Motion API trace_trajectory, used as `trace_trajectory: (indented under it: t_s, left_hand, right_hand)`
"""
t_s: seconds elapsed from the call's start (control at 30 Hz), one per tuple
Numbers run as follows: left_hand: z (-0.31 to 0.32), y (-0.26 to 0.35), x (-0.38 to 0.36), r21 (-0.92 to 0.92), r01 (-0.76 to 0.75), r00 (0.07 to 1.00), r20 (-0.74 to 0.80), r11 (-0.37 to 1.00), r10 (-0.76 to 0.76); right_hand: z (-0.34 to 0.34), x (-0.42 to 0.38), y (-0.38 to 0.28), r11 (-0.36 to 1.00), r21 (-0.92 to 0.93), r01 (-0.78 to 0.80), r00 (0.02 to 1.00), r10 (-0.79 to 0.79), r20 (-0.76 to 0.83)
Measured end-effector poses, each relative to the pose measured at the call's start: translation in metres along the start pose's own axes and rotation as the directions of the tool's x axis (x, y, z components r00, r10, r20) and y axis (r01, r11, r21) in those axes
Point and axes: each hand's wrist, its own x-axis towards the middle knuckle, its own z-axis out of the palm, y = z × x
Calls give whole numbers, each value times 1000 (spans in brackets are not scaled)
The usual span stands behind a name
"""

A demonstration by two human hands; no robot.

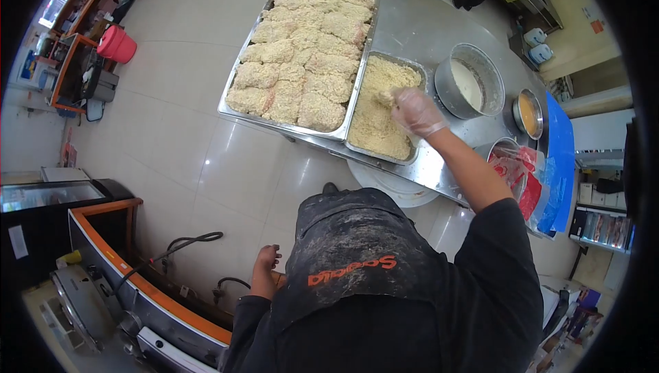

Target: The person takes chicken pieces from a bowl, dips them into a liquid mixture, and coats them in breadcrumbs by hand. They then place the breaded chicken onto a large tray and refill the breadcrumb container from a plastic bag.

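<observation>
My right hand (417, 111), in a clear plastic glove, is over a metal tray (417, 155) of pale yellow breadcrumbs (379, 126). Its fingers are curled together at the crumbs, with crumbs clinging about the fingertips. Left of this tray, a larger metal tray (233, 113) is filled with rows of crumb-coated meat pieces (302, 50). Low beside my apron (357, 249), my bare left hand (268, 258) hangs with loosely bent fingers, slightly apart, and holds nothing.
On the steel table (405, 9) stand a deep metal pot (449, 91) with whitish liquid and a bowl (528, 113) of orange liquid. Red and clear plastic bags (518, 170) lie at the right. A counter with an orange edge (158, 284) is at lower left.
</observation>
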Motion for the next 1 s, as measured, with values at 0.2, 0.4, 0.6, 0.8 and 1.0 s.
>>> trace_trajectory:
  t_s: [0.2, 0.4, 0.6, 0.8, 1.0]
  left_hand:
    - [11, -11, -1, 3, 22, 1000, 21, 1000, -22]
    - [11, -30, -14, 270, -93, 995, 69, 958, 77]
    - [0, -63, 31, -10, 56, 995, 83, 998, -55]
    - [4, -26, -13, -59, 12, 1000, 17, 998, -11]
    - [8, -24, -17, -167, 42, 999, 13, 985, -40]
  right_hand:
    - [-24, 33, 29, 908, 146, -393, 826, 278, 490]
    - [10, 28, 20, 876, 96, -473, 799, 380, 466]
    - [25, 30, 21, 906, 18, -423, 836, 382, 394]
    - [11, 34, 10, 928, -50, -369, 886, 367, 285]
    - [11, 31, 30, 928, -25, -373, 878, 362, 313]
